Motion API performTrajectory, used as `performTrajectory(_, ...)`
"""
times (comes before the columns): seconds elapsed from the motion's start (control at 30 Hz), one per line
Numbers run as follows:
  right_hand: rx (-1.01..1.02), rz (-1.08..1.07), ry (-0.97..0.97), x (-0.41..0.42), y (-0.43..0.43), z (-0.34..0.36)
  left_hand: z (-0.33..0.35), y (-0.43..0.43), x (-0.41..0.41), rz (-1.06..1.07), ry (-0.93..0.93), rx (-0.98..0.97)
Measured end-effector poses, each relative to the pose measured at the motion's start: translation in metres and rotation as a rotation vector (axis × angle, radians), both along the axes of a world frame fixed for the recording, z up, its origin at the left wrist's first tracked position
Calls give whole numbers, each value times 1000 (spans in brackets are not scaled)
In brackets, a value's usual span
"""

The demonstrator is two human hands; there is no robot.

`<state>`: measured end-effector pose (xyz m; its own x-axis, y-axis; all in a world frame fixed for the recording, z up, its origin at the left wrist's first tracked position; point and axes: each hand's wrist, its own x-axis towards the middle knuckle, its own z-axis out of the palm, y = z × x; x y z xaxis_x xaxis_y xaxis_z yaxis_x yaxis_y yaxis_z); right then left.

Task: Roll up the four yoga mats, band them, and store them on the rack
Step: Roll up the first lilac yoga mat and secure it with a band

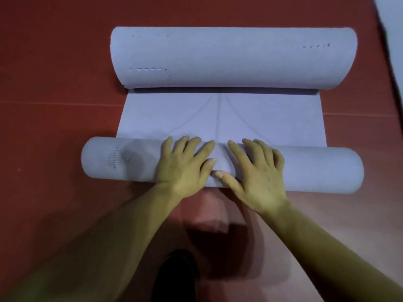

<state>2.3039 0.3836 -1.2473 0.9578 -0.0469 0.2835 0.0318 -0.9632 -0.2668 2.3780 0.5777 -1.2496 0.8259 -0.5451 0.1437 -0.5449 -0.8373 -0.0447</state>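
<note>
Left hand (185, 168) and right hand (257, 173) flat, fingers straight, pressing near roll of pale blue yoga mat (283, 120), red floor (54, 83)

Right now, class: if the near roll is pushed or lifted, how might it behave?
The near roll is round, so a push would probably roll it toward the far roll. Dents near its left end suggest soft, likely light foam. Lifted, it may sag or uncoil.

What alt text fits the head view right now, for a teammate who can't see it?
The left hand and right hand press flat, side by side, on the middle of the near roll of a pale mat on a red floor. A short flat stretch runs from it to a larger roll at the far end.
</note>
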Motion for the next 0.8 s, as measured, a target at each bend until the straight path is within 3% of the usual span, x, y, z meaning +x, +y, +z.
performTrajectory(0.2,-38,-73,122,4,12,-1,2,-5,16,-5,-12,-67)
performTrajectory(0.37,-128,-62,72,15,4,-6,4,0,14,-103,-21,-327)
performTrajectory(0.5,-130,-42,108,25,3,-3,0,3,12,-96,-56,-193)
performTrajectory(0.63,-82,-28,80,30,0,4,1,-1,31,-103,-99,-201)
performTrajectory(0.8,-139,16,85,24,0,-4,5,-7,46,-74,-14,-165)
